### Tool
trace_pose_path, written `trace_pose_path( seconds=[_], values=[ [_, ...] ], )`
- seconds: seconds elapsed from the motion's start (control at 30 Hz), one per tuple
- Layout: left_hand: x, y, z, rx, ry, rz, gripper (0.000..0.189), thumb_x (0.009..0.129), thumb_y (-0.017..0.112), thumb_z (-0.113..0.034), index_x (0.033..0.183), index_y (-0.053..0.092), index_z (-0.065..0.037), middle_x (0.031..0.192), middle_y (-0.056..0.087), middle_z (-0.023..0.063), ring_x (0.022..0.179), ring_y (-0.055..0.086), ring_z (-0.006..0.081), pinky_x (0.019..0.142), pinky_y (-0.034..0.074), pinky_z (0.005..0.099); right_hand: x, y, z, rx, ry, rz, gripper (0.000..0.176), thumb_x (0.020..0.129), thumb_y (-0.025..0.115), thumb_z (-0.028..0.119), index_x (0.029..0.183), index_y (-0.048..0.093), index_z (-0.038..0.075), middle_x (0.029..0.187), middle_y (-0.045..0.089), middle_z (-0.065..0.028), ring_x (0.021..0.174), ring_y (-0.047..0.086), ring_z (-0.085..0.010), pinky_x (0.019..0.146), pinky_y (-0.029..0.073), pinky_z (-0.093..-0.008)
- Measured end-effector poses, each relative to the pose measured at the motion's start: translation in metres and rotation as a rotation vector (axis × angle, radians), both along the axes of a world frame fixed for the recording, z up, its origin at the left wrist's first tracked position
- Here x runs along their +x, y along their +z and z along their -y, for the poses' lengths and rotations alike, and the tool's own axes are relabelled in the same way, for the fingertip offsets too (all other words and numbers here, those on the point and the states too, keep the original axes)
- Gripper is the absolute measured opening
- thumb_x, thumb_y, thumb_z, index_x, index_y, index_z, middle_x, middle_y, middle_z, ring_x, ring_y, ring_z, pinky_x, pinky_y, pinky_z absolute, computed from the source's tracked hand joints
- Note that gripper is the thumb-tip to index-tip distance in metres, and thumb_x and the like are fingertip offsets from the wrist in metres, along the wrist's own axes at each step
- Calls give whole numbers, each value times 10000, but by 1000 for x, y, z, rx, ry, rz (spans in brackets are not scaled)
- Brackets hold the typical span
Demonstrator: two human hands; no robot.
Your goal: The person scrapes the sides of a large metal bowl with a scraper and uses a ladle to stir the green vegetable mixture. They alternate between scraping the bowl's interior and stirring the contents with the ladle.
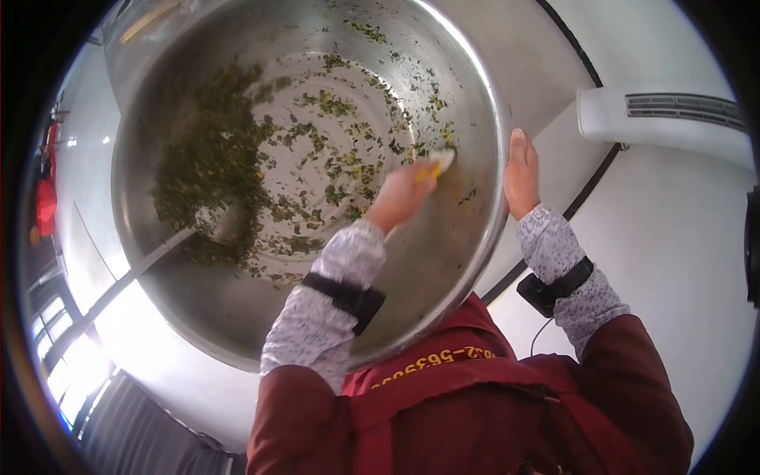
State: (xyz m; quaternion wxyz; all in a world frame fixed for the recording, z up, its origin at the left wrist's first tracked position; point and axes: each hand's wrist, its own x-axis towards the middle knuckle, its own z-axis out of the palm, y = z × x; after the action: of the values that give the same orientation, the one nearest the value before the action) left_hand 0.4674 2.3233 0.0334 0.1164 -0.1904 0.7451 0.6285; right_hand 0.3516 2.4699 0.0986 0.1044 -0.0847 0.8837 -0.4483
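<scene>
A large steel bowl (495, 237) holds chopped green leaves with yellow bits (210, 150), heaped at the left and scattered over the bottom. Over the right part of the bowl, my left hand (404, 194) is closed round a small tool with a yellow handle and a whitish end (443, 161), close to the inner wall. The tool is blurred, so its exact shape is unclear. My right hand (522, 176) rests with outstretched fingers against the outside of the bowl's right rim.
A long-handled metal utensil (119, 286) leans over the bowl's left rim, its head among the leaves. A wooden stick (149, 21) is at the upper left. A white wall unit with a vent (665, 119) is at the upper right, and grey corrugated material (138, 427) at the lower left.
</scene>
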Motion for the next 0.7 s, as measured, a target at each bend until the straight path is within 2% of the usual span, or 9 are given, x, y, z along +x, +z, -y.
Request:
trace_pose_path(
  seconds=[0.1,0.17,0.23,0.3,0.4,0.47,0.6,0.63,0.7],
  values=[
    [-4,12,16,-85,-116,5,344,813,526,-147,1145,538,-57,925,611,167,815,587,245,762,446,338,-2,-3,-5,-27,50,9,360,941,275,313,804,409,8,716,370,-73,683,352,-175,697,364,-303],
    [43,25,35,-108,-363,-89,352,824,519,-161,1161,531,-61,948,610,158,846,586,230,783,440,335,-3,-6,-4,-73,57,40,365,941,271,316,807,412,7,719,374,-72,686,354,-172,698,365,-303],
    [100,49,45,124,-460,47,364,838,507,-176,1184,518,-64,1010,604,154,932,578,224,827,429,348,-4,-7,-5,-93,54,50,382,944,269,334,817,417,6,724,376,-70,690,359,-168,693,365,-298],
    [132,85,38,164,-497,224,368,851,492,-189,1199,508,-72,1062,594,152,985,561,216,856,416,337,-4,-10,-7,-128,63,64,386,945,269,339,824,420,5,730,379,-68,694,361,-167,694,365,-296],
    [119,75,-16,219,-218,20,340,838,526,-180,1158,539,-66,998,605,164,893,575,267,829,422,349,-3,-11,-8,-183,99,79,385,950,272,345,842,419,6,746,383,-64,703,360,-163,694,362,-289],
    [50,72,-27,52,-115,3,325,857,511,-199,1150,542,-61,989,603,183,863,575,264,807,424,354,-4,-10,-8,-177,95,96,376,951,269,331,861,427,2,758,394,-76,706,366,-174,696,363,-296],
    [-50,38,-6,119,257,187,320,849,518,-196,1130,550,-48,956,607,168,828,576,233,758,442,342,-7,-12,-9,-196,153,77,372,951,269,323,896,437,-5,769,411,-94,707,375,-189,701,365,-309],
    [-42,35,-6,124,271,194,320,849,518,-196,1130,550,-48,956,607,168,828,576,233,758,442,342,-6,-9,-11,-205,166,96,373,950,269,321,913,440,-9,773,416,-102,706,377,-196,703,365,-316],
    [-11,34,16,-113,-103,-52,366,868,479,-189,1218,490,-82,1032,607,112,936,570,216,829,442,325,-8,-8,-14,-223,205,161,386,949,270,331,940,433,-18,790,436,-109,722,387,-198,715,366,-325]
  ],
)
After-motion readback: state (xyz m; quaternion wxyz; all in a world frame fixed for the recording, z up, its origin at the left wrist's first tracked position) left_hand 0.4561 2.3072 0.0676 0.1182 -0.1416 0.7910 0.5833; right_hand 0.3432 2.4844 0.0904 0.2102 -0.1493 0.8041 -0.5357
